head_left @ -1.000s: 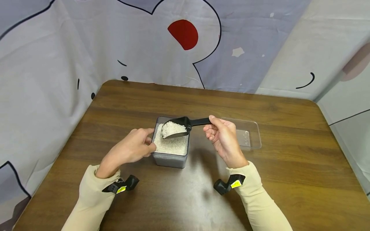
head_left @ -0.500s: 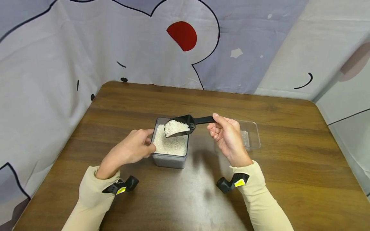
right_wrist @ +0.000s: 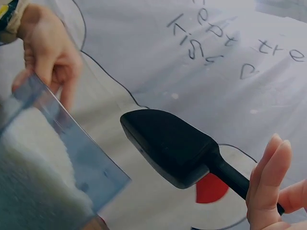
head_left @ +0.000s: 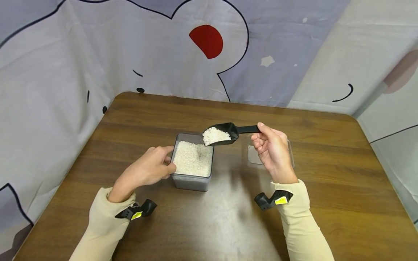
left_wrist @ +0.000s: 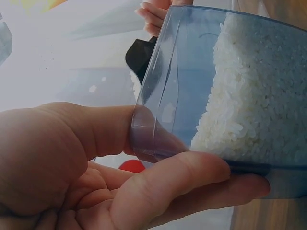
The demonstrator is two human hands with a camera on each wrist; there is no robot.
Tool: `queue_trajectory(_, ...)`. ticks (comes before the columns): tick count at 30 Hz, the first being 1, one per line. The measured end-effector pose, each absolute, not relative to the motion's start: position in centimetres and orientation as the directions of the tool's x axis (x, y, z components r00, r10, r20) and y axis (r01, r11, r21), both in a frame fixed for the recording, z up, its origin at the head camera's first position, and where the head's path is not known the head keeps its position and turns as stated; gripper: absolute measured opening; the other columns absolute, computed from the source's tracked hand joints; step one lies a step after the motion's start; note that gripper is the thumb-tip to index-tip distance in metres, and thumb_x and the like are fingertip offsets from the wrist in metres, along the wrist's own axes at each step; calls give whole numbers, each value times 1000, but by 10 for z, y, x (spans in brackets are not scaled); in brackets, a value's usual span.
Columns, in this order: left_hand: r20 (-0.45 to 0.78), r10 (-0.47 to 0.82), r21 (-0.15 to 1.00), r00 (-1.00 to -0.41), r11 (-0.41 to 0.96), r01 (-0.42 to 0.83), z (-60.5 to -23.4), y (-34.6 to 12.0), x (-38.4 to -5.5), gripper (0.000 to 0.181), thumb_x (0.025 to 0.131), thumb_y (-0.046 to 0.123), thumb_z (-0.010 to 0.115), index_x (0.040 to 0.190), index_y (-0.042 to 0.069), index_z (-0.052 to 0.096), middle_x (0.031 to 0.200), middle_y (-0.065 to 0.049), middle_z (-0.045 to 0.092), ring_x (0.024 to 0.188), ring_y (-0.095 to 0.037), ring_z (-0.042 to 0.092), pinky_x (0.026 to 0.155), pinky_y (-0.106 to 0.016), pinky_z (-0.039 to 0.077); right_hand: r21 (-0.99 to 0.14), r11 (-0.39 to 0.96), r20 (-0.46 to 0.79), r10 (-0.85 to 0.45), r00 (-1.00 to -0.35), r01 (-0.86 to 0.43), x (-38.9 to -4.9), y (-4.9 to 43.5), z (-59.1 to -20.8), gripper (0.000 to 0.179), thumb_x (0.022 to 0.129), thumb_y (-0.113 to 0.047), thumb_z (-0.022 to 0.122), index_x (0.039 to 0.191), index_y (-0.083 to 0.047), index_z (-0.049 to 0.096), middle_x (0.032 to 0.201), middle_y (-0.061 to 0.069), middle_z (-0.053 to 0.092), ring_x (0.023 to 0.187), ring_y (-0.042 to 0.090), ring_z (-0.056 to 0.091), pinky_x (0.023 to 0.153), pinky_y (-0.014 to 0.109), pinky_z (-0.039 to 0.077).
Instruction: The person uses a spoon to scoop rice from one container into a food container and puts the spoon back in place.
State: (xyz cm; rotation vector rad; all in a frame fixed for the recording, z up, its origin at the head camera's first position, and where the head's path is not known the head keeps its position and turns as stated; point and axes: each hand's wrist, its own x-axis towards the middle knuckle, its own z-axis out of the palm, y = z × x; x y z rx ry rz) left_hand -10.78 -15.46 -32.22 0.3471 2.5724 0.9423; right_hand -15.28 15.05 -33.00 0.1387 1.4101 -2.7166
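One pale cloth [head_left: 130, 47], printed with black outlines and a red shape, hangs beyond the far edge of the brown wood-grained table [head_left: 326, 174]. Nearer the table's left edge than its right, we see the box [head_left: 191, 183] upright: smoky grey, see-through, square-mouthed. To its right lies the tray [head_left: 253, 156], low and clear, partly hidden by the right hand [head_left: 274, 154]. We find the left hand [head_left: 148, 165] holding the box at its left wall; the right pinches the handle end of the scoop [head_left: 233, 133]. That scoop is black and straight-handled, raised off the table, its tip by the box's far right corner. White, grainy rice [head_left: 192, 163] fills much of the box, and a mound sits in the scoop.

We count one cloth, one table, one box, one tray, two hands, one scoop and two wrist cameras [head_left: 149, 207]; the rice lies in two places, its grains too many to number.
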Motion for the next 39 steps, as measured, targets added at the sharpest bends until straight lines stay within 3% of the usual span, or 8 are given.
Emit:
queue_trajectory(8, -261, 355, 670, -898, 736, 97, -322, -152, -108, 62, 80, 5, 54, 134, -16, 31, 76, -5, 64, 58, -10, 56, 52, -27, 40, -758, -647, -100, -10, -995, 82, -162, 181, -329, 17, 89, -6, 55, 75, 4, 57, 52, 10, 60, 39, 10, 53, 38, 15, 41)
queue_trajectory(16, -255, 363, 661, -896, 742, 112, -320, -150, -108, 61, 80, 5, 54, 134, -15, 32, 66, -1, 61, 53, -9, 52, 48, -26, 35, -717, -695, -90, 5, -996, 62, -168, 224, -328, 18, 89, -1, 53, 73, 6, 57, 51, 14, 60, 37, 12, 52, 35, 16, 38)
queue_trajectory(23, -253, 369, 673, -894, 731, 111, -320, -150, -108, 61, 80, 4, 53, 134, -15, 32, 70, -2, 63, 56, -10, 56, 48, -26, 37, -698, -709, -93, -49, -994, 101, -169, 260, -331, 21, 91, 0, 49, 73, 8, 57, 53, 17, 60, 39, 15, 54, 36, 19, 40)
queue_trajectory(33, -267, 367, 696, -891, 713, 85, -319, -150, -109, 62, 79, 3, 52, 134, -15, 30, 81, -7, 67, 59, -11, 59, 46, -26, 36, -727, -666, -131, -106, -986, 168, -168, 302, -341, 23, 94, -3, 45, 78, 9, 57, 57, 18, 62, 42, 17, 57, 37, 20, 42)
queue_trajectory(39, -267, 367, 682, -891, 725, 94, -319, -151, -109, 63, 79, 4, 52, 135, -16, 30, 70, -3, 63, 56, -10, 55, 46, -25, 34, -793, -591, -136, -68, -988, 150, -166, 311, -345, 18, 92, -1, 48, 84, 10, 60, 59, 18, 63, 44, 19, 60, 38, 21, 44)
